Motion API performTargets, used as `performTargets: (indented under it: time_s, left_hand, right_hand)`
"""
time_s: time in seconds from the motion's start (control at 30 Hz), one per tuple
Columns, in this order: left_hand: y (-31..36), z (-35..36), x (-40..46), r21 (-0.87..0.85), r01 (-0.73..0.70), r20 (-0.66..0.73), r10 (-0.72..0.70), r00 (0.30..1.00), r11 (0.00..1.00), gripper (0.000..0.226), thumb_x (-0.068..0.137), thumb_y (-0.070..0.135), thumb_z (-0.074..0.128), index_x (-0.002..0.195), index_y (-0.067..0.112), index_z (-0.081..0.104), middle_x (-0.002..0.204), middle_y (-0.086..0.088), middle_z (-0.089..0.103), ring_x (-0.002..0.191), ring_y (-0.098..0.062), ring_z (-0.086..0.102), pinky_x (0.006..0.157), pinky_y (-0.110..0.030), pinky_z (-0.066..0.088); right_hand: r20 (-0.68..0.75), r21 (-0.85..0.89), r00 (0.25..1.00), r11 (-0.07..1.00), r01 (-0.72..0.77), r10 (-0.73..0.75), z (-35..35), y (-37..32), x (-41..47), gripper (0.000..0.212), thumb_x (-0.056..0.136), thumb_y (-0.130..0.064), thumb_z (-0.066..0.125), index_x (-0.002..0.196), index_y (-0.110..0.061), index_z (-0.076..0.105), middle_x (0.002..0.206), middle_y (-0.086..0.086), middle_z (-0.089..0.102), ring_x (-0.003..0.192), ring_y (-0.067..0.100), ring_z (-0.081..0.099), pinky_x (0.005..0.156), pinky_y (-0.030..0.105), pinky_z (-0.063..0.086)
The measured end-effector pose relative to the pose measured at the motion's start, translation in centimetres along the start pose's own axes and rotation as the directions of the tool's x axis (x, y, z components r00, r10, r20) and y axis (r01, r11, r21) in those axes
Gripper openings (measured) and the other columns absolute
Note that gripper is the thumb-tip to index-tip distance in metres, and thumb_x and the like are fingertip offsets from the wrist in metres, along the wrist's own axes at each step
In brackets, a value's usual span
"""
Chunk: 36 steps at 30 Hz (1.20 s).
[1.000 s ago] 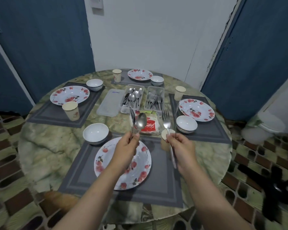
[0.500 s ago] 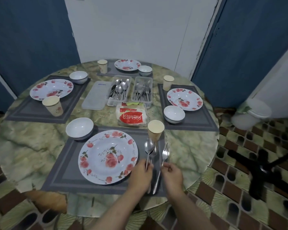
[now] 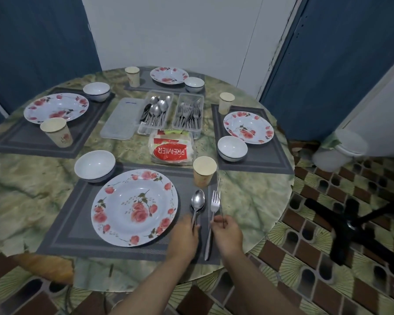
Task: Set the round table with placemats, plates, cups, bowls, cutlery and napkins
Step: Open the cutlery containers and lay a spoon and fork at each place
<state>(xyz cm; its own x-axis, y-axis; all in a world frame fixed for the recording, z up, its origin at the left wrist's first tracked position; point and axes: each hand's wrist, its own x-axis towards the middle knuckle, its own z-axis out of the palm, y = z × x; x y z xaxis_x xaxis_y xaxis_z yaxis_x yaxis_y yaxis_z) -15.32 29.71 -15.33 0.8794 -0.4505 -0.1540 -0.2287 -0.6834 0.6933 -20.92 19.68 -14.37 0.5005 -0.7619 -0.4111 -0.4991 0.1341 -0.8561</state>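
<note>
On the near grey placemat [image 3: 77, 223] sit a flowered plate [image 3: 134, 206], a white bowl [image 3: 95, 165] at its far left and a paper cup [image 3: 204, 170] at its far right. My left hand [image 3: 184, 234] grips a spoon [image 3: 198, 201] by the handle, its bowl low over the mat right of the plate. A second, darker spoon seems to lie under it. My right hand [image 3: 228, 233] pinches a fork [image 3: 215, 201] at the neck, together with a thin knife [image 3: 220, 201] seen edge-on. The fork's handle runs back between my hands.
Three other mats carry plates, bowls and cups. At the table's middle stand a tray of spoons [image 3: 156, 110], a tray of forks [image 3: 188, 114], a clear lid [image 3: 121, 119] and a red napkin pack [image 3: 171, 151]. A white bin [image 3: 339, 153] stands on the floor to the right.
Both hands came down from above the plate to the mat's right side with the cutlery. The spoon and fork now sit low, side by side, beside the plate.
</note>
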Motion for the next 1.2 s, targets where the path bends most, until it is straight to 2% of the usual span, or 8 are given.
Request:
performTargets:
  time_s: [0.13, 0.23, 0.4, 0.57, 0.73, 0.9, 1.2]
  left_hand:
    - [-0.5, 0.2, 0.1, 0.055, -0.013, 0.009, 0.013, 1.000, 0.998, 0.017, 0.095, 0.016, 0.052, 0.111, 0.012, 0.057, 0.105, -0.006, 0.056, 0.094, -0.021, 0.057, 0.079, -0.029, 0.043]
    - [-0.5, 0.1, 0.2, 0.075, -0.001, 0.006, 0.001, 1.000, 0.997, 0.016, 0.092, 0.011, 0.051, 0.107, 0.011, 0.056, 0.099, -0.007, 0.060, 0.090, -0.023, 0.059, 0.073, -0.029, 0.043]
    - [0.0, -0.4, 0.5, 0.196, 0.013, -0.005, -0.012, 1.000, 0.980, 0.013, 0.093, 0.018, 0.051, 0.102, 0.010, 0.055, 0.094, -0.009, 0.066, 0.086, -0.026, 0.064, 0.070, -0.035, 0.049]
    - [0.8, -0.5, 0.7, 0.355, 0.034, -0.001, -0.036, 0.999, 0.934, 0.017, 0.097, 0.017, 0.045, 0.104, 0.010, 0.058, 0.100, -0.009, 0.068, 0.091, -0.027, 0.067, 0.068, -0.033, 0.047]
    - [1.3, -0.7, 1.4, 0.456, 0.033, 0.042, -0.058, 0.997, 0.889, 0.020, 0.095, 0.008, 0.044, 0.105, 0.007, 0.062, 0.105, -0.010, 0.068, 0.096, -0.027, 0.066, 0.073, -0.033, 0.050]
    - [1.6, -0.6, 1.7, 0.448, 0.053, 0.057, -0.088, 0.995, 0.893, 0.020, 0.095, 0.010, 0.046, 0.103, 0.008, 0.064, 0.105, -0.008, 0.068, 0.096, -0.024, 0.066, 0.071, -0.029, 0.048]
    - [1.2, -0.4, 1.4, 0.373, 0.079, 0.036, -0.100, 0.994, 0.925, 0.020, 0.096, 0.022, 0.049, 0.099, 0.008, 0.064, 0.101, -0.008, 0.067, 0.093, -0.026, 0.066, 0.071, -0.033, 0.050]
  right_hand:
    - [-0.015, -0.186, 1.000, 0.982, 0.009, -0.012, 0.6, 0.2, 0.4, 0.010, 0.084, -0.017, 0.073, 0.078, -0.017, 0.065, 0.071, -0.007, 0.066, 0.066, 0.009, 0.061, 0.055, 0.019, 0.041]
    - [-0.039, -0.294, 0.998, 0.955, 0.030, -0.043, 1.0, 0.2, 0.3, 0.005, 0.085, -0.020, 0.071, 0.081, -0.020, 0.068, 0.068, -0.011, 0.062, 0.057, 0.001, 0.054, 0.045, 0.016, 0.032]
    - [-0.086, -0.385, 0.994, 0.922, 0.030, -0.069, 1.2, 0.4, 0.2, 0.010, 0.084, -0.033, 0.069, 0.079, -0.025, 0.067, 0.067, -0.010, 0.063, 0.060, 0.009, 0.057, 0.047, 0.019, 0.033]
    - [-0.118, -0.359, 0.993, 0.933, -0.018, -0.026, 1.5, 0.5, 0.1, 0.017, 0.082, -0.034, 0.069, 0.071, -0.023, 0.063, 0.065, -0.007, 0.064, 0.062, 0.014, 0.061, 0.053, 0.022, 0.040]
    - [-0.101, -0.377, 0.994, 0.926, -0.007, -0.034, 1.3, 0.5, 0.1, 0.021, 0.084, -0.032, 0.070, 0.067, -0.026, 0.058, 0.060, -0.011, 0.058, 0.057, 0.007, 0.055, 0.049, 0.020, 0.034]
    - [-0.071, -0.376, 0.996, 0.927, 0.021, -0.051, 1.1, 0.5, 0.0, 0.012, 0.085, -0.029, 0.070, 0.076, -0.030, 0.062, 0.063, -0.016, 0.057, 0.058, 0.000, 0.052, 0.046, 0.018, 0.031]
    - [-0.055, -0.317, 0.995, 0.946, 0.065, -0.087, 0.9, 0.9, 0.0, 0.012, 0.083, -0.023, 0.070, 0.077, -0.032, 0.064, 0.064, -0.015, 0.061, 0.060, -0.001, 0.054, 0.047, 0.017, 0.033]
